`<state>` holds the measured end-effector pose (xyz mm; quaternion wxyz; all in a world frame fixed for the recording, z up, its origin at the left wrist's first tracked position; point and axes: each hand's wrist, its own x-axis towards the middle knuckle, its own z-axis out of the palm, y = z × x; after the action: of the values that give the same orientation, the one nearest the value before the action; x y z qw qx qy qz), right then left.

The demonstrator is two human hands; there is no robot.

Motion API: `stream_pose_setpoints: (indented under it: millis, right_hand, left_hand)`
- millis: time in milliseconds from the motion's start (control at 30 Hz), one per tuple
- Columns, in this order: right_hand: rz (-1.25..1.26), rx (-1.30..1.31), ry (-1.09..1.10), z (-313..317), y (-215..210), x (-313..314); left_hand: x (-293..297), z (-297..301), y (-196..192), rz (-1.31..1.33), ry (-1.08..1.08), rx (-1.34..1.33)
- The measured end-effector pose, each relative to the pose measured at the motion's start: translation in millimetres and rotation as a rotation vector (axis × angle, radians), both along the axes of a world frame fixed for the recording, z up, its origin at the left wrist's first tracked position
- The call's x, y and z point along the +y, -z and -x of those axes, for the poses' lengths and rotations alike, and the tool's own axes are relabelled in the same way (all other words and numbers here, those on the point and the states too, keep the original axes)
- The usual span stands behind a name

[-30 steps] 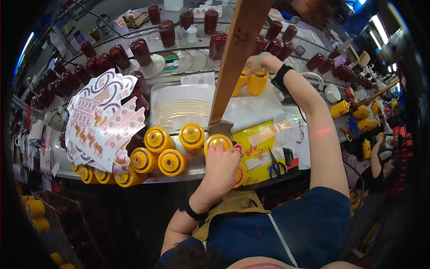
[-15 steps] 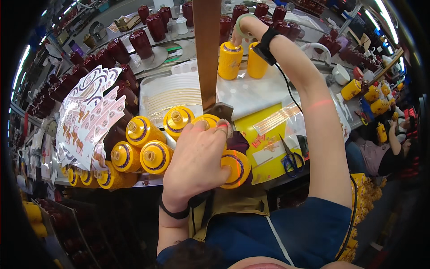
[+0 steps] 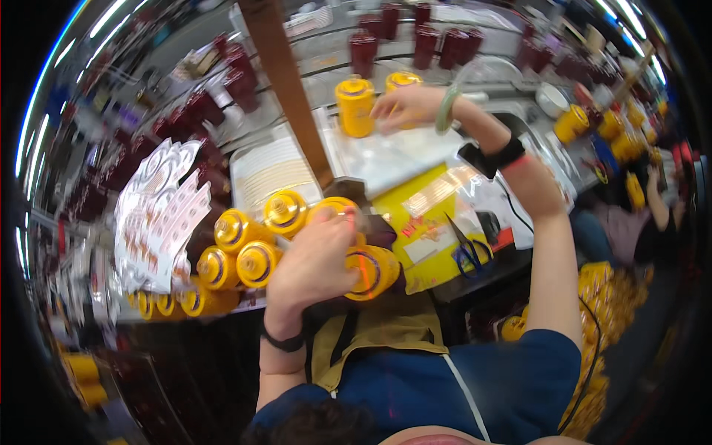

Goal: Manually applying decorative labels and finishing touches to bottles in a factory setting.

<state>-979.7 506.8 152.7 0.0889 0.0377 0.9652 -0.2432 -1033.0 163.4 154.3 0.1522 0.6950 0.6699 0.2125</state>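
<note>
My left hand (image 3: 313, 256) is curled among the yellow bottles at the table's near edge, its thumb against a yellow bottle (image 3: 377, 273). What its bent fingers hold, if anything, is hidden. Behind them is another yellow bottle (image 3: 337, 209); several more stand or lie to the left, one of them a clear-necked bottle (image 3: 285, 213). My right hand (image 3: 406, 109), blurred, is reached out far ahead with fingers apart. It is beside an upright yellow bottle (image 3: 356, 107) and partly covers a second yellow bottle (image 3: 404, 80).
A brown post (image 3: 285, 93) rises between the hands. Sticker sheets (image 3: 159, 219) lean at left. Scissors (image 3: 469, 252) lie by a yellow sheet (image 3: 415, 208). Dark red bottles (image 3: 363, 52) line the back. A white bowl (image 3: 551, 100) is at right, and a person sits beyond.
My right hand has come off the top of the far yellow bottle and moved right and nearer, its fingers opened. My left hand stays among the near bottles. The whole view has tilted.
</note>
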Motion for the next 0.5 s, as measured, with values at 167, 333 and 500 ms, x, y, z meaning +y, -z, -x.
stream_pose_setpoints:
  millis: [167,333,500]
  right_hand:
    - [0.455,0.098,-0.340,-104.4,65.5,-153.5]
    - [0.394,0.608,0.165,-109.0,114.4,-256.7]
    - [0.269,0.728,0.450,-124.8,126.2,-289.7]
  left_hand:
    - [-13.4,11.5,10.3,0.073,-0.055,-0.110]
    - [-25.5,38.9,-0.8,0.191,-0.027,-0.053]
    - [-17.6,32.5,1.7,0.225,0.045,-0.094]
